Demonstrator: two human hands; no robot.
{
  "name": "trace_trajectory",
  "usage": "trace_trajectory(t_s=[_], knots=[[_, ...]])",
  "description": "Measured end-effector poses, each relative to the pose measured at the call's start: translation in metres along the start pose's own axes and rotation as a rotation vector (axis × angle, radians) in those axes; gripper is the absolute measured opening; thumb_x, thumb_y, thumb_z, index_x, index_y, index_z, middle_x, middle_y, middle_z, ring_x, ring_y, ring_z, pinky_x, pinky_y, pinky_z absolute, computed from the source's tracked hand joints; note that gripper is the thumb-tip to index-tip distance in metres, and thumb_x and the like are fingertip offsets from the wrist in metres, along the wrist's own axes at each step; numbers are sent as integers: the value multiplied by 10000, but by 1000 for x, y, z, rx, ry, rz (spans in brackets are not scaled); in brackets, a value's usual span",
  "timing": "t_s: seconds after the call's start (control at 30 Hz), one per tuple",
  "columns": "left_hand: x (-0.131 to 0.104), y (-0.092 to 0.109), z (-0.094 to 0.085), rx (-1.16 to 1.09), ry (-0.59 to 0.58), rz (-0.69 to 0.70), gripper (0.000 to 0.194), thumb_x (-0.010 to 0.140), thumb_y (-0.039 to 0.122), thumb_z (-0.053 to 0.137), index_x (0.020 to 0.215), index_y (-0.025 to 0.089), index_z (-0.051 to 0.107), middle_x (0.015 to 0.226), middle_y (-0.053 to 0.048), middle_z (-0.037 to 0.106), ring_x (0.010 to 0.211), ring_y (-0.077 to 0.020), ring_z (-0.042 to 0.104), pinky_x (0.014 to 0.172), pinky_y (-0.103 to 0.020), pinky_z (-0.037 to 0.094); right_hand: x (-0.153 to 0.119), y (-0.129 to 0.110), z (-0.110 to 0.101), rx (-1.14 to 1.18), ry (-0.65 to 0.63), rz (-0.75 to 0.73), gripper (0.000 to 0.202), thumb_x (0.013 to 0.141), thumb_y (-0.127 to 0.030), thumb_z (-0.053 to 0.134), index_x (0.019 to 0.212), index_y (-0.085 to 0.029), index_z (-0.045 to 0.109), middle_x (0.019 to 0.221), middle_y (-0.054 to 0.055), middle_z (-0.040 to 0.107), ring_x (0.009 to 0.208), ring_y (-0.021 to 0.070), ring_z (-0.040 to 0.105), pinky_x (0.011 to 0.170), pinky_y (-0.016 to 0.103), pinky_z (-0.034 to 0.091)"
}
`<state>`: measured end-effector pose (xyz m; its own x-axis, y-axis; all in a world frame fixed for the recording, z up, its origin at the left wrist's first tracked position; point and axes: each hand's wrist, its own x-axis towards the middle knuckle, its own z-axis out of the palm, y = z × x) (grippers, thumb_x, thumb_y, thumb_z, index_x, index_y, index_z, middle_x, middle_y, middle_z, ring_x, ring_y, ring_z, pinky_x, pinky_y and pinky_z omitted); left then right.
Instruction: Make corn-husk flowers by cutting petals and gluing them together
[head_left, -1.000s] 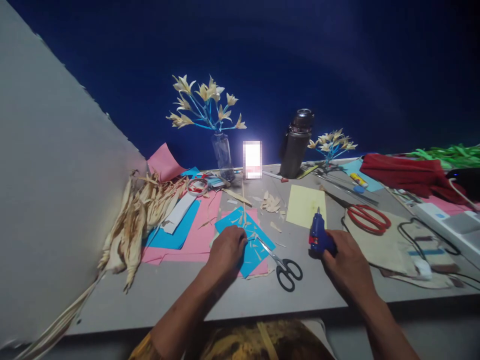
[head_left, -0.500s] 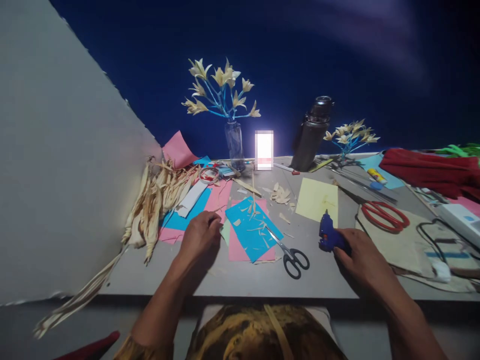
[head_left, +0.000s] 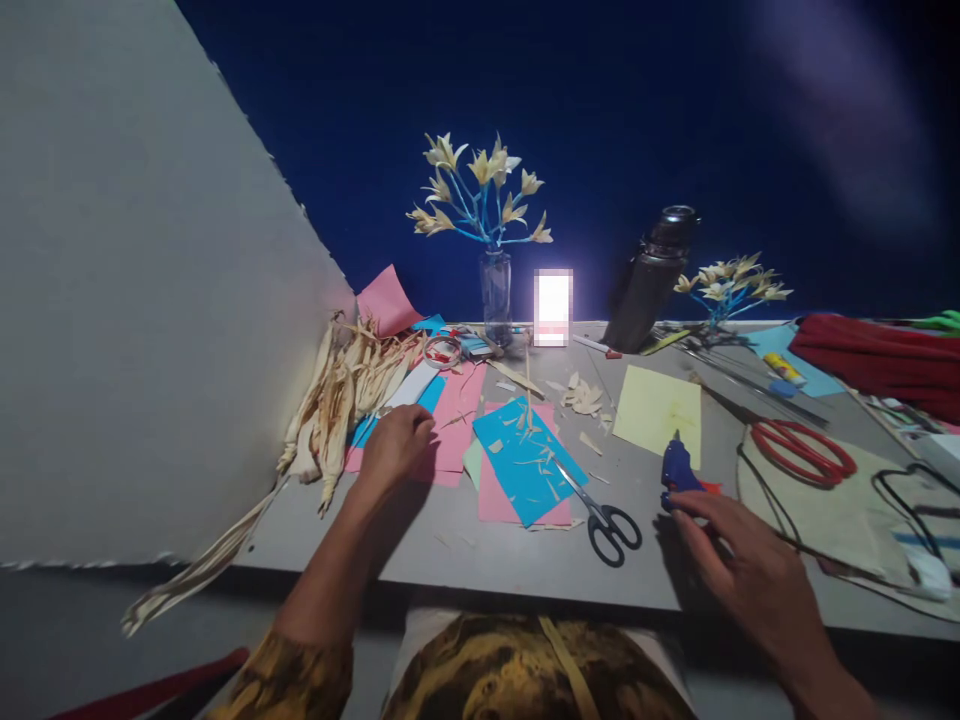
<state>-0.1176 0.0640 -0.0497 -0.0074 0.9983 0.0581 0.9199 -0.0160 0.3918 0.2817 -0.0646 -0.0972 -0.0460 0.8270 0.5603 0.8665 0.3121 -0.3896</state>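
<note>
My right hand point(head_left: 750, 565) is at the right front of the table, thumb and fingertips pinched at the handle end of a blue glue gun point(head_left: 679, 467). The gun's nozzle points away, at the lower edge of a yellow paper sheet point(head_left: 656, 408). My left hand point(head_left: 394, 445) is over the pink and blue sheets on the left, its fingers curled together; what they hold, if anything, is hidden. Between the hands, a blue sheet point(head_left: 517, 500) with pale husk scraps lies on a pink one. Black-handled scissors point(head_left: 611, 530) rest with their blades on its right edge.
Dried corn husks point(head_left: 319, 400) are heaped at the left wall. Husk flowers point(head_left: 487, 185) stand in a glass bottle point(head_left: 496, 295) at the back, beside a glowing screen point(head_left: 553, 305) and a dark flask point(head_left: 649, 285). Large red-handled scissors point(head_left: 802, 450) and a red cloth point(head_left: 877, 365) lie right.
The view has shifted, so the table's things appear further right. My right hand has moved back towards the glue gun's end, with its grip looser. My left hand has shifted slightly left over the sheets.
</note>
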Motion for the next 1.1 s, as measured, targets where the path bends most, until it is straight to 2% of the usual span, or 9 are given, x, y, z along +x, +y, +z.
trace_trajectory(t_s=[0.17,0.27,0.37,0.47,0.57,0.67,0.73,0.9,1.1], knots=[[39,30,25,107,-62,-108,325,842,476,527,761,186,650,843,-138,706,828,-290,644,670,-329,385,0,-15,7,52,4,-50,180,955,-324,539,962,-239,698,917,61,766,808,226,742,783,341,587],[52,25,32,-23,-46,-167,163,750,324,616,665,184,617,753,-126,686,803,-287,644,656,-326,379,-3,-11,5,58,0,-64,172,957,-325,546,974,-242,695,914,57,768,795,221,747,769,335,595],[51,9,24,-287,-36,-229,175,708,272,616,560,191,568,581,-72,615,655,-228,606,594,-299,375,-7,-6,3,62,-14,-32,205,957,-364,537,957,-249,706,896,58,774,778,230,751,764,349,604],[40,-5,9,-507,-78,-236,210,719,342,628,593,187,561,546,-17,570,532,-148,524,512,-248,357,-8,-7,5,104,-51,13,219,948,-385,539,942,-260,718,873,52,781,742,233,754,717,342,615],[23,-12,-3,-912,-156,-284,298,645,420,752,677,172,589,585,17,564,476,-95,458,454,-208,338,-1,-19,11,174,-78,44,196,927,-376,564,926,-279,735,856,45,787,722,245,754,679,346,618],[6,-9,-7,-1103,-100,-341,362,580,398,843,730,156,619,640,27,570,509,-81,493,466,-194,383,16,-45,20,294,-130,119,209,904,-382,586,903,-261,757,868,56,792,750,253,757,696,351,613],[-7,0,-3,-1217,-103,-351,373,569,370,872,751,150,631,655,33,566,521,-74,508,477,-192,404,32,-69,29,432,-196,210,241,890,-396,591,889,-232,767,885,71,792,789,254,756,727,347,607],[-35,41,20,-1469,-190,-358,370,555,322,890,729,147,613,612,48,537,462,-54,469,439,-188,393,78,-124,67,802,-399,409,286,836,-411,611,896,-174,761,823,72,764,653,201,689,582,294,552],[-57,70,38,-1499,-328,-352,315,630,332,810,705,188,541,477,91,430,360,-88,434,360,-217,373,101,-135,99,892,-404,514,281,736,-375,635,844,-137,737,712,43,695,605,163,597,581,275,469]])
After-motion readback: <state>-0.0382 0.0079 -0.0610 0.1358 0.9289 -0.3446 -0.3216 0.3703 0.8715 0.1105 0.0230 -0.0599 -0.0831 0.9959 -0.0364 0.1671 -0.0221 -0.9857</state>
